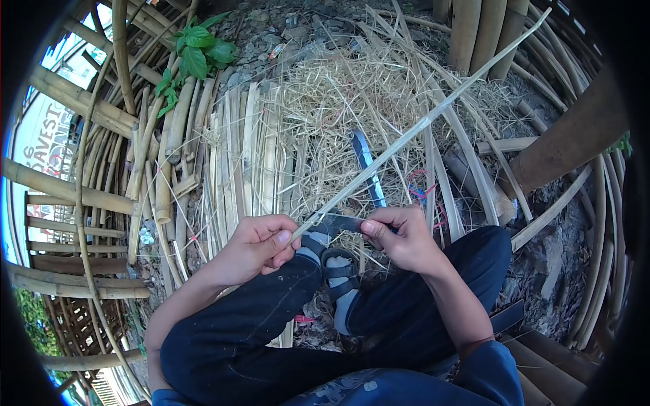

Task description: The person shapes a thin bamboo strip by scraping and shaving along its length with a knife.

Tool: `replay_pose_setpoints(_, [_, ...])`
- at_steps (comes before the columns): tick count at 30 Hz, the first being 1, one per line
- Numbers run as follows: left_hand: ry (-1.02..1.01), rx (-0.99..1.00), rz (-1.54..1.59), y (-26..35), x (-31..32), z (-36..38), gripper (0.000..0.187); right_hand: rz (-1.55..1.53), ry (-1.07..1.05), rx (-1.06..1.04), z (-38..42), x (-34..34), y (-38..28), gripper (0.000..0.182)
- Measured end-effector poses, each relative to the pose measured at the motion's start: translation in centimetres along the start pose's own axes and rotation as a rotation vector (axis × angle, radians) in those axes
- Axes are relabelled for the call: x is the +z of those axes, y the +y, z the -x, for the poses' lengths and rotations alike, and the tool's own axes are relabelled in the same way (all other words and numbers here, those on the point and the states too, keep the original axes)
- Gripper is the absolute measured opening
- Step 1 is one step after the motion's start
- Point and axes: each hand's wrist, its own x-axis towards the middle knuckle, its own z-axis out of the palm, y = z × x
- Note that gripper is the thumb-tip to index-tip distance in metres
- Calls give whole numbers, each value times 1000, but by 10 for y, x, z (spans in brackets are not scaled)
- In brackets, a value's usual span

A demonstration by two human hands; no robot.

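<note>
My left hand (263, 245) is closed around the near end of a long pale bamboo strip (413, 130), which slants up and away to the far right. Between thumb and fingers, my right hand (401, 235) pinches a short, dark, flat blade (344, 222). Its far end lies against the strip close to my left fingers. Just beyond my right hand, a long narrow tool with blue and black on it (369, 169) rests on the shavings; I cannot make out its kind. Both hands are above my sandalled feet (340, 277), between my bent knees.
Thin bamboo shavings (332, 108) are heaped in front of me. Split bamboo slats (247, 149) lie left of them. Bamboo poles (88, 189) form a frame at the left, and a thick post (575, 135) leans at the right. A leafy plant (198, 51) grows at upper left.
</note>
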Motion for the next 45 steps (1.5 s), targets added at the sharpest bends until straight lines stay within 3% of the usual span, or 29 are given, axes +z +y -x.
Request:
replay_pose_setpoints(3, [0, 25, 31, 0, 0, -1, 20, 43, 44, -78, 3, 15, -2, 15])
replay_pose_setpoints(5, [-38, -32, -1, 0, 5, -3, 18, 187, -35, -160, 7, 21, -10, 14])
replay_pose_setpoints(8, [-112, -30, -177, 1, 15, -8, 18, 108, -106, -121, 10, 30, -12, 14])
replay_pose_setpoints(13, [-74, -71, -82, -4, 12, -8, 22, -194, -67, 40, 11, 31, -8, 16])
replay_pose_setpoints(20, [-59, -61, -95, -2, 10, -6, 23, -173, -73, 13, 10, 23, -8, 18])
replay_pose_setpoints(23, [-14, -45, -38, 2, 8, -1, 22, -110, 26, -85, 7, 12, -9, 19])
replay_pose_setpoints(28, [-17, -12, -15, -19, -17, 10, 20, -399, 350, -27, -6, -55, -11, 25])
replay_pose_setpoints(30, [-20, -17, -27, -19, -16, 7, 20, -254, 324, 54, -4, -61, -12, 26])
replay_pose_setpoints(36, [-26, -68, -83, -9, 3, -2, 22, -271, -120, 63, 6, 28, -1, 25])
replay_pose_setpoints(45, [-83, -65, -86, -12, 2, 3, 25, -241, -142, 112, 9, 26, -9, 20])
